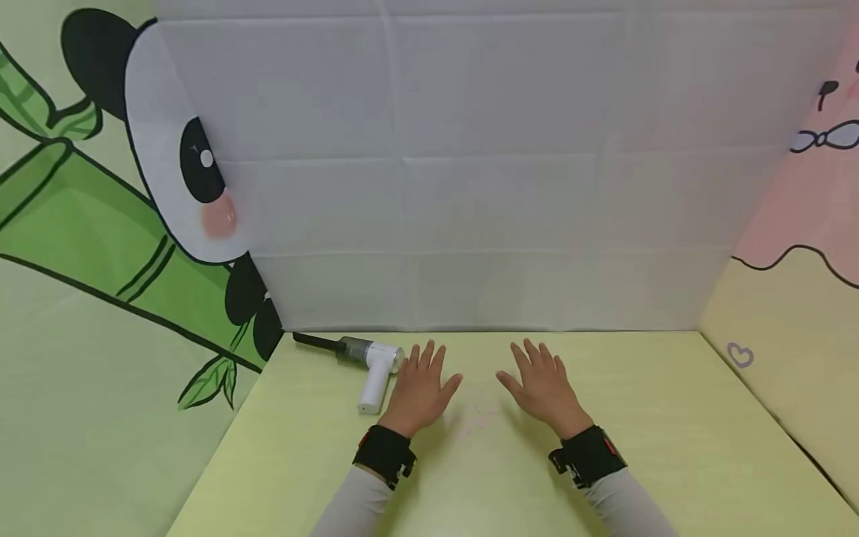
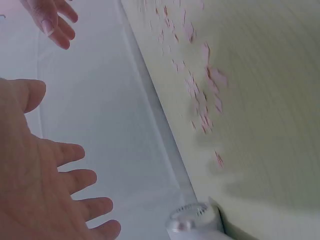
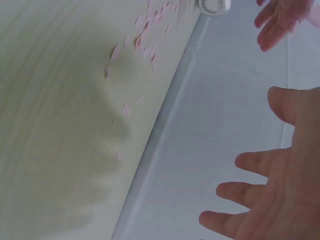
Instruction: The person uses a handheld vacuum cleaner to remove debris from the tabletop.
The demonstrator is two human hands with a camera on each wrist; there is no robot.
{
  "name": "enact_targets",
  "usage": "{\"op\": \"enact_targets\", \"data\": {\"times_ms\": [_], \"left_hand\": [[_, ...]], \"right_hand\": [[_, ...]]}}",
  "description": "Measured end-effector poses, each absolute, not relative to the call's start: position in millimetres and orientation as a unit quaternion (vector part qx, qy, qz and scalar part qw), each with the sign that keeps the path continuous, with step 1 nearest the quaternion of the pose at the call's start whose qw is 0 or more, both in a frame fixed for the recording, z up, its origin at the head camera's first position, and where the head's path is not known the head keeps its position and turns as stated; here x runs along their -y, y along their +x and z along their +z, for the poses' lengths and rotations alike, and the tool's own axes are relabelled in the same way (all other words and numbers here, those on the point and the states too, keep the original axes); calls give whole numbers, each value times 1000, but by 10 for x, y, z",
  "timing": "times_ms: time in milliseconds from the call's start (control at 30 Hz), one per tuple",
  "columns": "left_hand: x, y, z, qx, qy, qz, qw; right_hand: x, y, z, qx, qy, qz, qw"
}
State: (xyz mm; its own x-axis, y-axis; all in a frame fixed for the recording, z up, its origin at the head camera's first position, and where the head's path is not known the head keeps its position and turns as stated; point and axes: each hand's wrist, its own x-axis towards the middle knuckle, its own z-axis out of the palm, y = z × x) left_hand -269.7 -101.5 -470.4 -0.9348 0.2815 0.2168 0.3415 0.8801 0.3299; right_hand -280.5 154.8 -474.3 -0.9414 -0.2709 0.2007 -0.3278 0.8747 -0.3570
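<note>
Both hands hover above the pale yellow table (image 1: 658, 418), palms down with the fingers spread. A white handheld vacuum cleaner (image 1: 379, 373) with a grey section and a long black nozzle lies at the back left, just left of the left hand (image 1: 419, 391). Nothing is held by that hand. The right hand (image 1: 545, 391) is likewise bare and apart from any object. Small pink scraps (image 2: 200, 95), apparently bits of paper, lie scattered on the tabletop between and beyond the hands; they look faint in the head view and clearer in the wrist views.
A white cloth wall (image 1: 496, 224) rises along the table's back edge. On the left stands a printed panel with a panda (image 1: 161, 134) and bamboo; on the right is a pink and cream panel (image 1: 798, 224). Each wrist wears a black band (image 1: 385, 453).
</note>
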Motion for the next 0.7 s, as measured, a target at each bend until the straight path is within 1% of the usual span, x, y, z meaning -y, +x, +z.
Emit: {"op": "enact_targets", "data": {"times_ms": [133, 267, 367, 467, 700], "left_hand": [[1212, -2670, -4724, 967, -135, -177, 123], [1444, -2677, -4829, 969, -91, -148, 175], [1604, -2682, -4912, 973, -45, -122, 192], [1703, -2700, -4952, 977, -12, -113, 179], [1844, -2751, -5025, 979, 43, -165, 113]], "right_hand": [[-1346, -2806, -4751, 960, 175, 207, 64], [-1208, -2779, -4780, 959, 181, 210, 50], [-1126, -2755, -4802, 958, 185, 214, 42], [-1059, -2722, -4795, 958, 190, 211, 43], [-712, -2722, -4823, 949, 212, 225, 65]]}}
